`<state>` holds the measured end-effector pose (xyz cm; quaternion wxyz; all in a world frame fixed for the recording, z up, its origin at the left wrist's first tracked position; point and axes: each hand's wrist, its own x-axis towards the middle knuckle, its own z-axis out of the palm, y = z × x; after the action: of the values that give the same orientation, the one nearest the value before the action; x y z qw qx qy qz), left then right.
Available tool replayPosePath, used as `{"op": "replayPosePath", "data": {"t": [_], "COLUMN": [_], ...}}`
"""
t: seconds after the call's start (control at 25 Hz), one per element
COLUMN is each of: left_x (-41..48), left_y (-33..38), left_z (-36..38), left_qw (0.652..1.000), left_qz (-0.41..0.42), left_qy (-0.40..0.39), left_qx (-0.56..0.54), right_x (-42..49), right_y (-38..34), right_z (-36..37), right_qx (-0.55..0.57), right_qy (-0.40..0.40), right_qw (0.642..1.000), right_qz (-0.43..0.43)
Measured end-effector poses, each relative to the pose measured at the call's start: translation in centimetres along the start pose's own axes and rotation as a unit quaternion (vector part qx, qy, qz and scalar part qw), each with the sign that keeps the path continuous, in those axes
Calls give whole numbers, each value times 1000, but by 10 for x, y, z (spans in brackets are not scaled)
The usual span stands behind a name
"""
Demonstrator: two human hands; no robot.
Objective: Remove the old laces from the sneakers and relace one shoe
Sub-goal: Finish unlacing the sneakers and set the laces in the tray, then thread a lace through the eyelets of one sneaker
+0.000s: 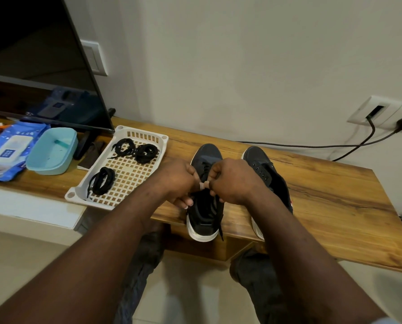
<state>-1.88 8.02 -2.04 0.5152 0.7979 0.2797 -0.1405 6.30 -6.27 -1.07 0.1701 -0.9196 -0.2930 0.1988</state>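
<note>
Two dark sneakers with white soles stand side by side on the wooden table (324,206), toes pointing away from me. Over the left sneaker (206,157) my left hand (176,178) and my right hand (232,181) meet, each pinching a black lace at the eyelets. One end of that lace (221,230) hangs down past the heel. The right sneaker (263,169) has bare eyelets with no lace in them. A white slotted tray (125,183) to the left holds three coiled black laces (146,152).
A light blue tub (52,152) and a blue wipes pack (3,150) lie left of the tray. A dark TV screen (36,61) stands at the back left. Black cables (324,146) run along the wall to a socket on the right.
</note>
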Motion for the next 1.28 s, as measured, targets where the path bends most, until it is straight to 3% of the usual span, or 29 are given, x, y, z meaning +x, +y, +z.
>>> {"op": "replayPosePath", "data": {"t": [0.12,0.24,0.4,0.52,0.68,1.0,1.08,1.12,1.2,1.28], "left_x": [4,8,11,17,22,23,19,17,8,-4], "left_y": [-10,-23,-47,-73,-102,-103,-92,-85,-63,-39], "left_z": [-9,-17,-38,-60,-74,-77,-79,-80,-77,-69], "left_qw": [997,985,929,903,898,890,903,926,966,948], "left_qz": [24,59,35,-85,-188,-138,-73,-21,86,152], "left_qy": [76,154,279,264,199,264,305,309,241,133], "left_qx": [18,50,240,328,345,345,293,218,-35,-248], "right_x": [2,5,10,15,20,22,22,22,21,21], "right_y": [-11,-29,-49,-60,-72,-85,-83,-82,-78,-70], "right_z": [1,10,25,33,39,47,44,42,35,25], "right_qx": [3,24,31,26,23,18,16,21,44,109], "right_qy": [69,87,66,46,32,20,22,29,62,83], "right_qw": [997,994,994,994,993,992,993,993,992,985], "right_qz": [-20,-55,-85,-98,-110,-122,-116,-109,-103,-104]}}
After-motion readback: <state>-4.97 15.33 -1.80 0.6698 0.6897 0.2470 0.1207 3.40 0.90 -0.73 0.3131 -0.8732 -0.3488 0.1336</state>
